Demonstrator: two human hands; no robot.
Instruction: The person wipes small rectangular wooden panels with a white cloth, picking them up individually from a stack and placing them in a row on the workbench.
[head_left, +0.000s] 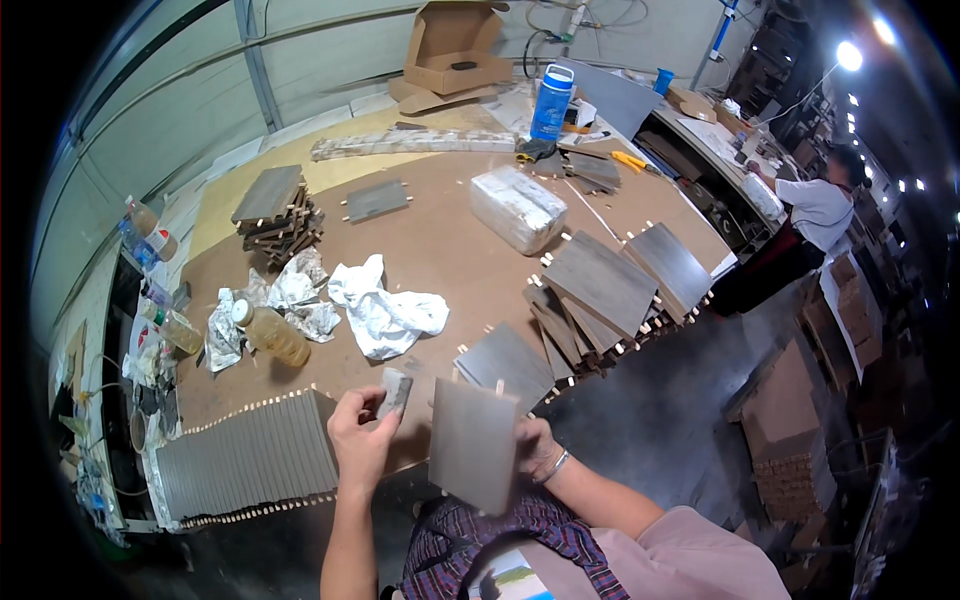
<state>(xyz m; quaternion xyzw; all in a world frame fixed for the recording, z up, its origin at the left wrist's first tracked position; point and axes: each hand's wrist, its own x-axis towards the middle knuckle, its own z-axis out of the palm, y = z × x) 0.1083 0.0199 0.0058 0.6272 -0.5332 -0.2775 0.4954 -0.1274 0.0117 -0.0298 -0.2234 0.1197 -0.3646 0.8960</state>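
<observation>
My left hand [360,428] is closed round a small grey block [395,390], gripped between thumb and fingers above the table's near edge. Held upright in my right hand [538,447] is a flat grey panel [472,440] with pale dowels at its top edge; the panel hides part of that hand's fingers. The block and the panel are apart. Behind the panel, another doweled panel [508,362] lies on the table. A long row of grey panels [245,455] stands on edge to the left of my left hand, dowel ends showing along both sides.
A pile of panels [600,285] overhangs the table's right edge. White cloth [385,305], crumpled rags and a capped bottle of amber liquid [275,335] lie ahead. Farther back are a wrapped white block [518,208], blue bottle [552,105] and panel stack [272,205]. A person [815,215] works at right.
</observation>
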